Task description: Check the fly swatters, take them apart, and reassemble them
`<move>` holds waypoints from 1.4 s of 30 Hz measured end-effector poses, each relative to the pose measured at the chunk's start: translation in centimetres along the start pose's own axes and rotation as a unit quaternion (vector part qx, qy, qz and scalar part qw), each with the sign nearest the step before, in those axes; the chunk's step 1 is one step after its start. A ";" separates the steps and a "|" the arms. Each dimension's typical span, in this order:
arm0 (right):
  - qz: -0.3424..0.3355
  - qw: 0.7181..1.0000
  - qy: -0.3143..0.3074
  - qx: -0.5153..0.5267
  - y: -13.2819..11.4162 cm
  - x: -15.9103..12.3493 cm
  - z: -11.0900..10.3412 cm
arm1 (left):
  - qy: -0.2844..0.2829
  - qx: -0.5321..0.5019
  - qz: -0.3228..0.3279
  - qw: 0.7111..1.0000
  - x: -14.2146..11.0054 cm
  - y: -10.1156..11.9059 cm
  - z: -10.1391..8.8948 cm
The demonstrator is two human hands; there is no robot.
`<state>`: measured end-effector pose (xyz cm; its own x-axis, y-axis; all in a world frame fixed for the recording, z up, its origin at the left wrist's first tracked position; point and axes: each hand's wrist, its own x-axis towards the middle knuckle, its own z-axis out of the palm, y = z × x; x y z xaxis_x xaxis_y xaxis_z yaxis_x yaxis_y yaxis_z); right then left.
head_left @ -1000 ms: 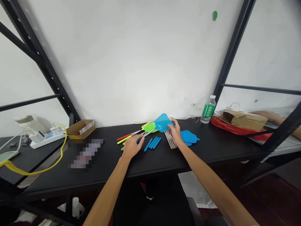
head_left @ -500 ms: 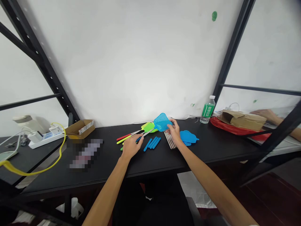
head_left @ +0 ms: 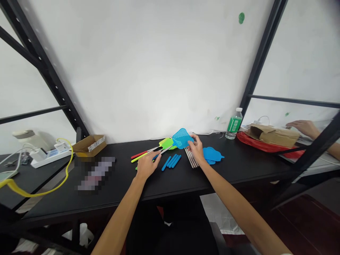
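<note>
A blue fly swatter (head_left: 182,138) with a metal rod is held between my two hands above the black table. My right hand (head_left: 196,148) pinches the edge of its mesh head. My left hand (head_left: 147,163) is closed round its handle end, where a bit of blue shows. Under and beyond my left hand lie fly swatters with red, yellow and green handles (head_left: 139,154) and a lime-green head (head_left: 167,143). Several loose blue handles (head_left: 174,161) lie between my hands. Metal rods (head_left: 191,158) lie beneath my right hand, and blue swatter heads (head_left: 212,155) are piled to its right.
A water bottle (head_left: 234,124) stands at the back right, near a cardboard box (head_left: 271,135) on red plastic. Another person's hand (head_left: 304,127) shows at far right. Leftward are an open carton (head_left: 89,146), a power strip (head_left: 51,157) and a yellow cable (head_left: 68,170). Black posts flank the table.
The blue swatter's head has tilted slightly and shifted a little to the left. Both my hands keep their hold. The other person's hand at far right has moved slightly.
</note>
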<state>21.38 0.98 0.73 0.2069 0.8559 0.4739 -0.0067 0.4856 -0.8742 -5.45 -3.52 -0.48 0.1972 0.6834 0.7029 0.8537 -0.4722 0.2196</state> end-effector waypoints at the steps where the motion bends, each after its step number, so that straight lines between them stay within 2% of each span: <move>1: 0.000 1.000 0.002 0.000 0.1 0.0 0.0 | 0.001 0.001 0.002 1.000 0.0 0.0 0.0; 25: -0.007 1.000 -0.006 -0.021 0.9 0.1 0.1 | 0.031 0.053 0.021 0.998 -0.2 -0.7 0.2; 42: -0.037 0.988 0.002 -0.149 1.0 0.1 -0.3 | 0.013 0.100 0.000 0.995 -0.3 -0.6 0.2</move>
<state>21.67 1.45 -0.13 0.1992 0.8188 0.5385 0.2972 0.4732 -0.8294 -5.94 -3.33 -0.99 0.1863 0.6683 0.7202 0.9334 -0.3491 0.0825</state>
